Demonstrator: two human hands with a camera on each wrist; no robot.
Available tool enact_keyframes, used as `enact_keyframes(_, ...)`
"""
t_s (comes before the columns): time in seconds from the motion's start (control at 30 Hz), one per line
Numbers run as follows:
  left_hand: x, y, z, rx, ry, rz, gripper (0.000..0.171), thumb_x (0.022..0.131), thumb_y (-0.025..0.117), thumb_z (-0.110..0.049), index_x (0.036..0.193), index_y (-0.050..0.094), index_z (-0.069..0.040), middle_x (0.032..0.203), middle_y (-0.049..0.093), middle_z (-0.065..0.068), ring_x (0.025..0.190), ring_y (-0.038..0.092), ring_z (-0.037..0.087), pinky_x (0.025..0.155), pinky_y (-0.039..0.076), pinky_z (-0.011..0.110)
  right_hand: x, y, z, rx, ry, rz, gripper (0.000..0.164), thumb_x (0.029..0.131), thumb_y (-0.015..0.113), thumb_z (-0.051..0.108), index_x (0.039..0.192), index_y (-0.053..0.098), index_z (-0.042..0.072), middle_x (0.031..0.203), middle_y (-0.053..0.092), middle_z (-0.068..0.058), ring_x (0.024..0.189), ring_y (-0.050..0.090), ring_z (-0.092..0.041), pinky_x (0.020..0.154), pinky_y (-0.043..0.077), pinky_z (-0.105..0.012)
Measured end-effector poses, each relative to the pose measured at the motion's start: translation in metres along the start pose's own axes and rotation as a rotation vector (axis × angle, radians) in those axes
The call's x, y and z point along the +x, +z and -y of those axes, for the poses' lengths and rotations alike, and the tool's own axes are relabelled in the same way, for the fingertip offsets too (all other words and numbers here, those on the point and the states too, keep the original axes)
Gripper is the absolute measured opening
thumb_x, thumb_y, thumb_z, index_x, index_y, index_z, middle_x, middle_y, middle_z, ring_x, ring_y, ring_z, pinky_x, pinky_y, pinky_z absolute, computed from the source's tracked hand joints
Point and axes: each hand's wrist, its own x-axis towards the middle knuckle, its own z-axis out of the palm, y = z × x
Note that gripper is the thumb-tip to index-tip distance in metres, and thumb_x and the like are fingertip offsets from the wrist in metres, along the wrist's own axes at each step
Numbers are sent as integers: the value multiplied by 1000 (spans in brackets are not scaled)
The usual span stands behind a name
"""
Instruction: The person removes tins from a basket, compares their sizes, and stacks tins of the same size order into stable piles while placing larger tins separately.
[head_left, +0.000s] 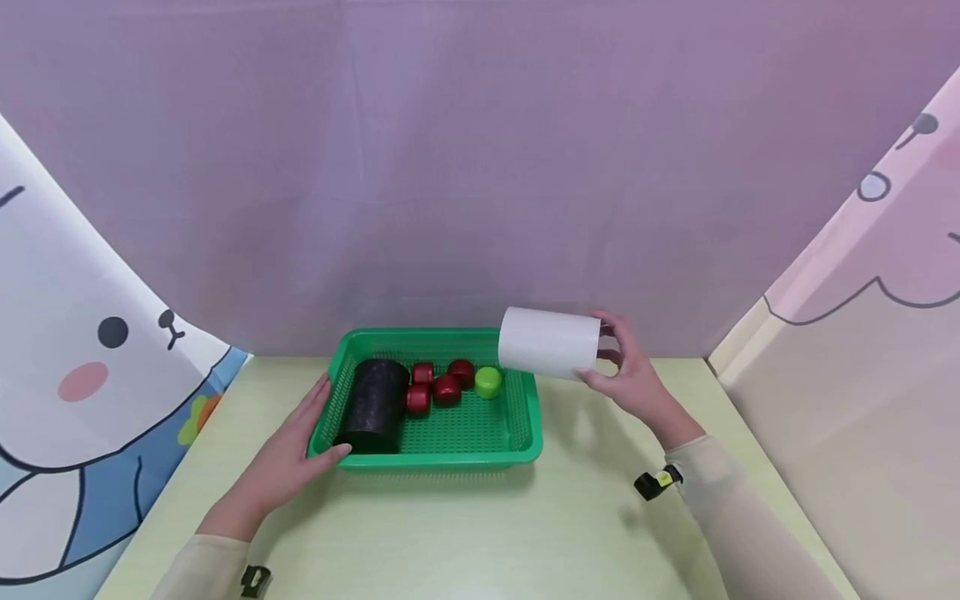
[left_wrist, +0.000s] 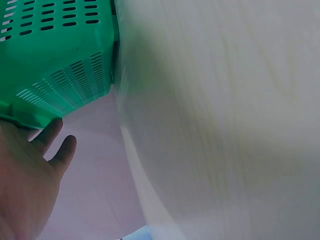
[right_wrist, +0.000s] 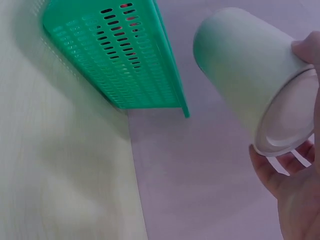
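My right hand (head_left: 633, 375) grips a white cylindrical canister (head_left: 547, 342) by one end, thumb below and fingers above in the head view. The canister lies nearly sideways in the air, its far end overlapping the right rim of a green plastic basket (head_left: 480, 459). A recessed disc closes its near end in the right wrist view. My left hand (head_left: 288, 454) holds the basket's front left corner, thumb over the rim and fingers along the outer wall. Inside the basket are a black cylinder (head_left: 375, 404), several small glossy red rounded pieces (head_left: 447, 389) and a green one (head_left: 488, 382).
The basket stands on a pale wood-grain table (head_left: 450, 533), close to its back edge. A mauve cloth (head_left: 480, 167) hangs behind. Cartoon-printed panels (head_left: 75, 333) border the left and right sides. Dark bands (head_left: 658, 482) sit on both wrists.
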Motion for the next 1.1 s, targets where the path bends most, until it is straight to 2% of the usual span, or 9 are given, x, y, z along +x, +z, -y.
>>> enact_keyframes(0.13,0,0,1,-2,-4,7,108,101,80,-47,179,13,-15,186,11,8,165,23,50,116,36,81,0,-6,-1,-10,-44,-52,95,89,78,-15,171,39,12,152,42,-13,133,46,-33,100,54,-23)
enact_keyframes(0.27,1,1,3,-7,-14,19,109,101,80,-48,180,11,-16,187,8,6,165,21,50,117,35,81,-1,-11,-1,-25,-51,-73,96,89,76,-16,172,39,13,151,42,-12,132,46,-30,97,53,-21)
enact_keyframes(0.4,1,2,4,-4,-16,19,109,101,80,-46,180,10,-16,187,8,6,165,21,50,117,35,81,-2,-15,0,-50,-27,-86,95,90,76,-14,173,38,12,151,42,-14,130,47,-28,95,53,-21)
enact_keyframes(0.5,1,2,3,-4,-12,15,109,101,81,-45,180,12,-15,186,10,8,165,21,50,117,35,81,-3,-18,4,-70,9,-97,96,91,76,-11,174,37,17,152,42,-14,128,47,-28,93,55,-23)
enact_keyframes(0.67,1,0,0,-7,-10,11,108,101,80,-47,179,13,-15,186,12,10,165,23,51,117,36,81,-3,-22,9,-99,82,-111,92,95,77,-3,174,38,21,155,42,-13,118,51,-31,84,61,-25)
enact_keyframes(0.87,1,-2,0,-3,-11,14,108,101,80,-47,179,13,-15,186,11,9,164,23,51,116,36,82,-1,-26,6,-144,116,-114,87,94,81,0,171,42,11,159,43,-16,133,47,-29,92,56,-21)
enact_keyframes(1.1,2,-2,0,-4,-8,16,108,101,80,-47,179,13,-14,186,12,12,164,24,52,115,36,82,3,-31,-1,-190,94,-119,86,91,88,3,167,48,6,157,47,-17,136,47,-28,97,48,-16)
